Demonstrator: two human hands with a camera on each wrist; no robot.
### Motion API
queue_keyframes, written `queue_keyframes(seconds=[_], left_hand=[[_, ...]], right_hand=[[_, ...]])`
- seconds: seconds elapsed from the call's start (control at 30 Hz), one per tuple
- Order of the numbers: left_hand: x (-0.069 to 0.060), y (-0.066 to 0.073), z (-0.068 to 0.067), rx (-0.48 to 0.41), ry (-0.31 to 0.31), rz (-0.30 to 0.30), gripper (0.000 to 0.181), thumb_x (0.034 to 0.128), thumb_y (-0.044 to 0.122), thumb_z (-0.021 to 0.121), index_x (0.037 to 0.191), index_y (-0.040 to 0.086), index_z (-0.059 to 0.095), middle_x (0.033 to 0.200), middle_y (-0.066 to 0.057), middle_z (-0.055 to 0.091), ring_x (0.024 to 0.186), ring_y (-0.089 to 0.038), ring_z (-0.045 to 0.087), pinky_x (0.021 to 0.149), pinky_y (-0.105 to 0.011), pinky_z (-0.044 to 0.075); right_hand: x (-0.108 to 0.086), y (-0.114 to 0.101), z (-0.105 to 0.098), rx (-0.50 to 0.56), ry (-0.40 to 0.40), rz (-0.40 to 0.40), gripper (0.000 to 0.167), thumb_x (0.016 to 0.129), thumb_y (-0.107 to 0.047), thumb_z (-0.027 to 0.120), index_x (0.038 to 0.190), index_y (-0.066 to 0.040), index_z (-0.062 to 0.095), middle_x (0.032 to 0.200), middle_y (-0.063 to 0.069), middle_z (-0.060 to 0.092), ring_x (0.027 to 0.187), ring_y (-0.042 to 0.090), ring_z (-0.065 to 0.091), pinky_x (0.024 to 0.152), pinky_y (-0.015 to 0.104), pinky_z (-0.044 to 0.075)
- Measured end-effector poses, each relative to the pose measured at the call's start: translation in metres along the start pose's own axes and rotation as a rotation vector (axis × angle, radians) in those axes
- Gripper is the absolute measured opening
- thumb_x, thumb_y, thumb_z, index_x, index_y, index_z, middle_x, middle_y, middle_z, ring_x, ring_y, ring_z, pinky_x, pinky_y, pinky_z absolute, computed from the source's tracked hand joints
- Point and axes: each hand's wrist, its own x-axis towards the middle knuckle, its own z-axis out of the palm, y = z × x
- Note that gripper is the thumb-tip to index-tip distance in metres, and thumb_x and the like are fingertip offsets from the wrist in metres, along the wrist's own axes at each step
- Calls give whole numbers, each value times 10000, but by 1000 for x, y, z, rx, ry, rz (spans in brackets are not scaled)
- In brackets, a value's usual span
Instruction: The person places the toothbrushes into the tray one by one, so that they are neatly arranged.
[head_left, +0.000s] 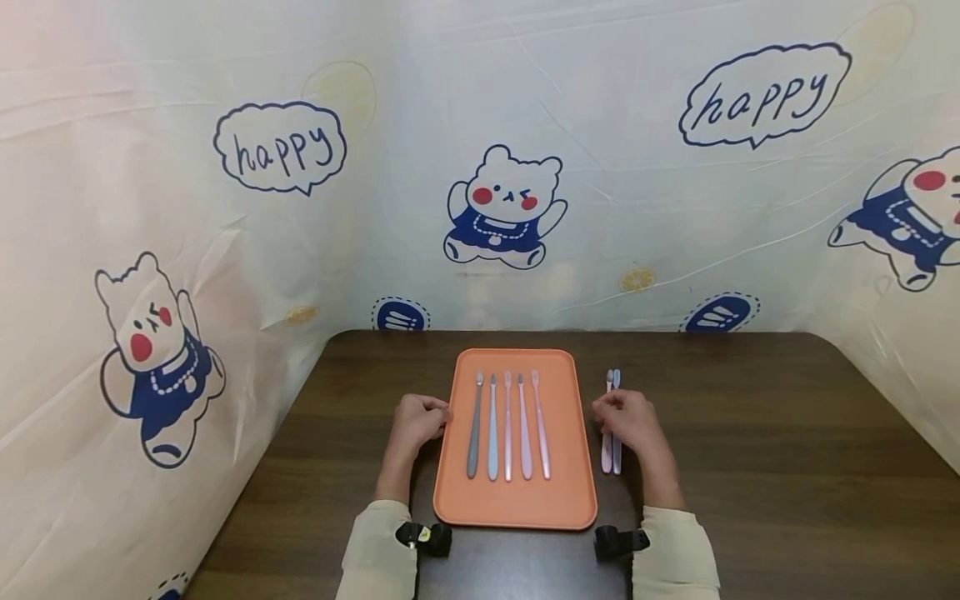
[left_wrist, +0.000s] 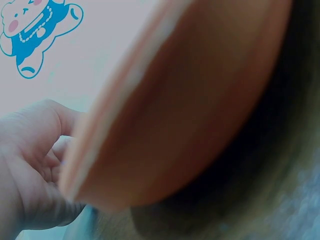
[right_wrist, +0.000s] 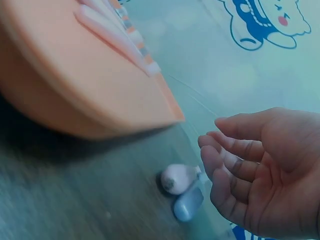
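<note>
Several toothbrushes lie side by side on an orange tray (head_left: 517,507): a grey toothbrush (head_left: 475,429), a light blue toothbrush (head_left: 492,433) and pinkish ones (head_left: 525,433). At the tray's left rim is my left hand (head_left: 418,423), thumb and fingers at the edge, gripping it; the tray partly hides the fingertips in the left wrist view. My right hand (head_left: 632,418) hovers over two more toothbrushes right of the tray, a pink toothbrush (right_wrist: 179,179) and a blue-grey toothbrush (right_wrist: 188,204). Its fingers are loosely curled and hold nothing.
A dark wooden table (head_left: 750,433) carries everything. Behind and beside it hangs a pale curtain (head_left: 600,100) printed with bears and the word "happy". Black straps with small devices (head_left: 618,542) sit at both wrists.
</note>
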Motion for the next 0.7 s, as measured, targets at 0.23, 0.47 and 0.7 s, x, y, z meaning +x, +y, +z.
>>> queue_keyframes(seconds=[0.23, 0.47, 0.7], left_hand=[[-1, 0, -1, 2, -5, 11, 178, 900, 77, 676, 1024, -2, 776, 1066, -199, 747, 790, -148, 741, 703, -318, 635], [-2, 0, -1, 0, -8, 20, 183, 895, 71, 675, 1025, -10, 774, 1065, -210, 745, 771, -138, 735, 694, -313, 633], [-2, 0, -1, 4, -6, 21, 183, 896, 77, 674, 1023, -5, 777, 1043, -194, 749, 733, -114, 715, 673, -294, 623]], right_hand=[[0, 7, -11, 11, -2, 30, 287, 992, -174, 604, 1104, 77, 687, 863, 146, 707, 700, 141, 619, 613, 251, 499], [-1, 13, -19, 0, -11, 72, 303, 991, -170, 582, 1129, 83, 679, 870, 137, 705, 710, 136, 625, 620, 250, 501], [-3, 15, -22, -16, -6, 100, 297, 972, -163, 600, 1120, 85, 670, 879, 140, 707, 702, 133, 632, 610, 241, 496]])
